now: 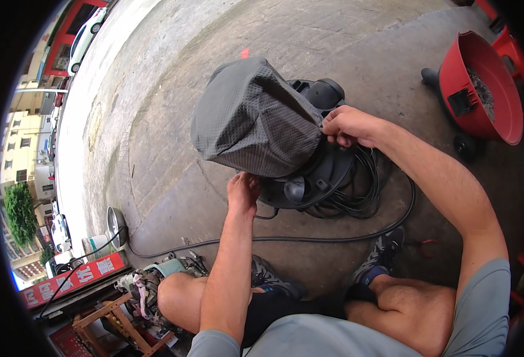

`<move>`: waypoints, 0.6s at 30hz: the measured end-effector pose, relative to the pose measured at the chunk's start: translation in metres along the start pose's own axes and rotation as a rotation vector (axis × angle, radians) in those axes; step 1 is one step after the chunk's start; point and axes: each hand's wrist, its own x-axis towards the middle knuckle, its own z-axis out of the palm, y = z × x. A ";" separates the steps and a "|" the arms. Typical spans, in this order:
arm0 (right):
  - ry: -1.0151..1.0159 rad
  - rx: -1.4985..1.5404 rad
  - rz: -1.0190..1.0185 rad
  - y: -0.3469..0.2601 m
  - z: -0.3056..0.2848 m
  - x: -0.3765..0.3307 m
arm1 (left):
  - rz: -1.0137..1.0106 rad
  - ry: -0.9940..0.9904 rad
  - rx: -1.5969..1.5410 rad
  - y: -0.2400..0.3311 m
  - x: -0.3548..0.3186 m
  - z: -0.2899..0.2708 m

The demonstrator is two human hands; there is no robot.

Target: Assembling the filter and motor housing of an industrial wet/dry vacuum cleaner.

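Right hand (350, 125) angled inward, pinching one grey cloth bag (256, 116) at its right edge; left hand (243, 191) curled below it, grip unclear.

Daylight glare on pavement (89, 107) at left; edges bent, rim black.

We find the single view taken from the wearer's head, through the left lens of a side-by-side pair, facing steeply down and forward. The shirt (315, 336) lies nearest, at the lower edge; the grey fabric cover (247, 113) sits close, near centre, above the floor (369, 53). Distant buildings (27, 140) bend along the left rim.
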 end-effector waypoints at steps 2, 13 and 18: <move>0.045 0.152 0.029 0.002 0.002 0.001 | -0.013 -0.026 -0.106 -0.002 0.000 -0.002; 0.098 0.243 0.011 0.004 0.010 0.008 | -0.183 -0.356 -0.562 -0.015 -0.001 -0.020; 0.159 0.232 0.047 0.002 0.008 0.005 | -0.198 -0.364 -0.570 -0.020 0.000 -0.022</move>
